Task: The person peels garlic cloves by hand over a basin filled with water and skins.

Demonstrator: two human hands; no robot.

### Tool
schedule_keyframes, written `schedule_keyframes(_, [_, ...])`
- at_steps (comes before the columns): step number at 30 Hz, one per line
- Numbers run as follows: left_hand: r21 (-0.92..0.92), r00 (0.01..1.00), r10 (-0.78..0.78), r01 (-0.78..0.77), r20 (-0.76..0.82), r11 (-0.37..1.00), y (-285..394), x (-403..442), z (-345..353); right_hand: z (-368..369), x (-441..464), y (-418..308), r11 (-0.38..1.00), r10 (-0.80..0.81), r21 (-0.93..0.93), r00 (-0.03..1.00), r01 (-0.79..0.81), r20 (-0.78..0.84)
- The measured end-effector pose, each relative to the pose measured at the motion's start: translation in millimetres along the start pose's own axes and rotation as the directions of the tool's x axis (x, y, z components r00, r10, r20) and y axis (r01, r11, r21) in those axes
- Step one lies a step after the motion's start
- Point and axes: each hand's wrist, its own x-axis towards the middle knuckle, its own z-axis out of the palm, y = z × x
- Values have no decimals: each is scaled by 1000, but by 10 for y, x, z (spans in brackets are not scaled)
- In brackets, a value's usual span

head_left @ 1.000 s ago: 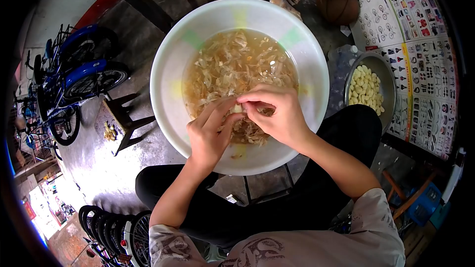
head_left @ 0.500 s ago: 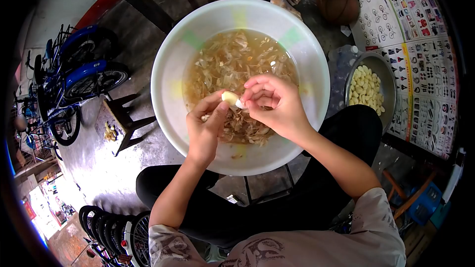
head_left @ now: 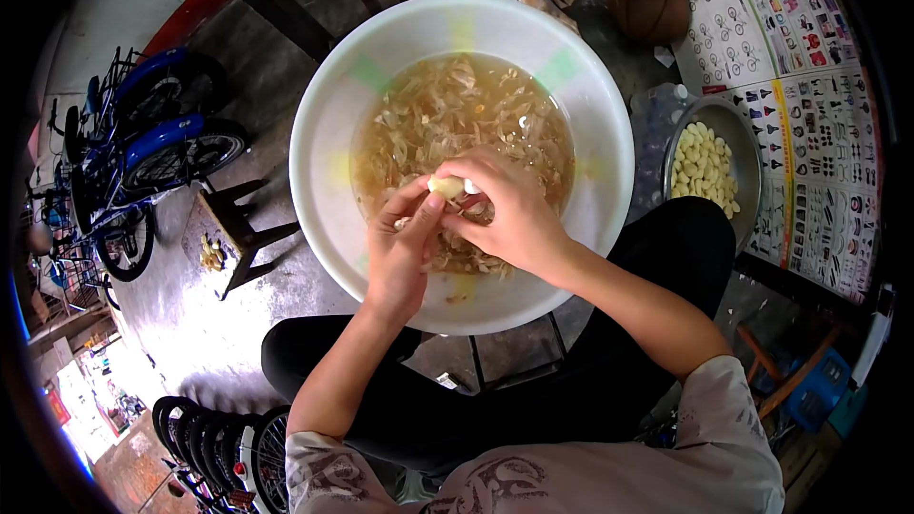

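Observation:
A large white basin [head_left: 319,148] holds brownish water with many papery garlic skins [head_left: 428,119] afloat. Over its near half, my left hand [head_left: 398,243] pinches a pale garlic clove [head_left: 445,187] between thumb and fingers. My right hand [head_left: 509,214] meets the clove from the right, fingers closed at its skin end, where a small white bit shows. Something pale also shows within the curled fingers of my left hand. To the right, a metal bowl [head_left: 752,167] contains several peeled cloves [head_left: 703,167].
A dark wooden chair back [head_left: 271,5] stands behind the basin. Bicycles [head_left: 162,148] and a small stool [head_left: 243,233] are at the left. At the right are a brown ball [head_left: 649,6], a plastic bottle [head_left: 659,109] and a printed sheet [head_left: 800,124]. My knees flank the basin's near side.
Over the last second the clove came into view in my left hand. My right hand drew slightly away, then returned to the clove.

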Motion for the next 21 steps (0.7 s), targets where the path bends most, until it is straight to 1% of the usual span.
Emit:
schedule_keyframes(2, [6,1000,-18,18,3,1000,-12,-13,7,42,-4,29,998,-20,-53,997,16,-68])
schedule_keyframes(3, [15,1000,-9,9,15,1000,-22,-20,-5,44,-4,31,998,-20,-52,998,17,-66])
schedule_keyframes(5, [24,1000,2,-3,27,1000,-31,-12,-37,40,9,43,990,-107,-99,992,100,-72])
schedule_keyframes(6, [24,1000,18,-19,23,1000,-38,-2,-52,41,14,56,990,-108,-99,992,101,-71])
schedule_keyframes(8, [21,999,35,-35,16,999,-38,-5,-77,51,16,79,982,-186,-56,976,180,-111])
schedule_keyframes(9, [3,999,27,-27,29,1000,-33,-10,-93,44,21,72,982,-186,-54,977,181,-108])
schedule_keyframes(11, [-16,999,19,-18,39,1000,-11,-23,-106,22,30,49,967,-235,-124,968,222,-93])
schedule_keyframes(13, [11,1000,0,0,3,1000,27,-31,-89,28,34,60,961,-248,-147,964,234,-91])
schedule_keyframes(15, [21,1000,5,-5,-1,1000,34,-28,-110,18,39,63,954,-263,-171,961,245,-90])
schedule_keyframes(17, [30,1000,12,-12,-5,999,51,-28,-117,-35,46,50,935,-281,-230,960,269,-18])
schedule_keyframes(18, [44,1000,2,-1,-10,999,75,-36,-104,-67,58,55,935,-281,-230,960,270,-16])
schedule_keyframes(20, [56,1000,-9,10,-17,998,95,-38,-119,-128,95,76,914,-332,-225,941,337,63])
schedule_keyframes(21, [55,1000,2,-3,8,998,103,-34,-145,-146,115,88,914,-332,-224,941,338,65])
